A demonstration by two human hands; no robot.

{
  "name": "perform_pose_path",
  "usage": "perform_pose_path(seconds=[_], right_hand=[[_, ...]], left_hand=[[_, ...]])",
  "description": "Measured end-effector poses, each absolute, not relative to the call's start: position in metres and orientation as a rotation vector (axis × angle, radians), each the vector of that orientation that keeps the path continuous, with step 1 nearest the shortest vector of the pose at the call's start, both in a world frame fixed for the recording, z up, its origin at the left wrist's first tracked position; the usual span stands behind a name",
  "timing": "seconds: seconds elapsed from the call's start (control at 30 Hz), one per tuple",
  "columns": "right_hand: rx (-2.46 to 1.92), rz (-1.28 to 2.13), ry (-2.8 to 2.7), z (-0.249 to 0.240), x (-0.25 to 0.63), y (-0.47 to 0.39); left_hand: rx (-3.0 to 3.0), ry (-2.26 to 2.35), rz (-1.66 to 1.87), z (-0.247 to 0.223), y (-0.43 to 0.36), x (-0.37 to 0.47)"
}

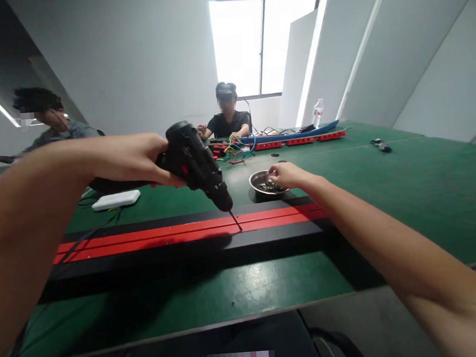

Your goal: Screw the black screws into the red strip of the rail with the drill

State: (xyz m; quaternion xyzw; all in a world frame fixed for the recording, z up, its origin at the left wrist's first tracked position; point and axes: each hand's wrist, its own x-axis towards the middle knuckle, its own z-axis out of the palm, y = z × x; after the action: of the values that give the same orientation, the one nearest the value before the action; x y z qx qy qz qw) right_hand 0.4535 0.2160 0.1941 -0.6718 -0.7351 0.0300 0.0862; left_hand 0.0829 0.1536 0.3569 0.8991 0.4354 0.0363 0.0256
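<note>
My left hand (pixel 139 161) is wrapped round the grip of a black cordless drill (pixel 194 160). The drill tilts down to the right, and its long bit (pixel 235 220) meets the near edge of a red strip (pixel 144 238). That strip lies along a long black bar (pixel 266 237) with a seam down its length. Beyond the bar, my right hand (pixel 285 175) reaches to the rim of a metal bowl (pixel 256 186) of small dark pieces, perhaps screws. Its fingers are bent together at the bowl; whatever is between them is too small to tell.
A white box (pixel 116 200) with cables sits behind the bar. Across the green table (pixel 418 187) are red blocks (pixel 300 141), coloured wires (pixel 236 146), a blue strip (pixel 288 136), a bottle (pixel 318 113) and a small dark object (pixel 381 145). One person (pixel 229 116) sits opposite, another (pixel 50 115) at left.
</note>
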Motion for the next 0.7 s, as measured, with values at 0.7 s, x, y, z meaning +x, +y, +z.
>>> perform_pose_path(seconds=[0.7], right_hand=[[-2.122, 0.194, -2.118, 0.17, 0.454, 0.225]], left_hand=[[1.104, 0.953, 0.882, 0.199, 0.144, 0.094]])
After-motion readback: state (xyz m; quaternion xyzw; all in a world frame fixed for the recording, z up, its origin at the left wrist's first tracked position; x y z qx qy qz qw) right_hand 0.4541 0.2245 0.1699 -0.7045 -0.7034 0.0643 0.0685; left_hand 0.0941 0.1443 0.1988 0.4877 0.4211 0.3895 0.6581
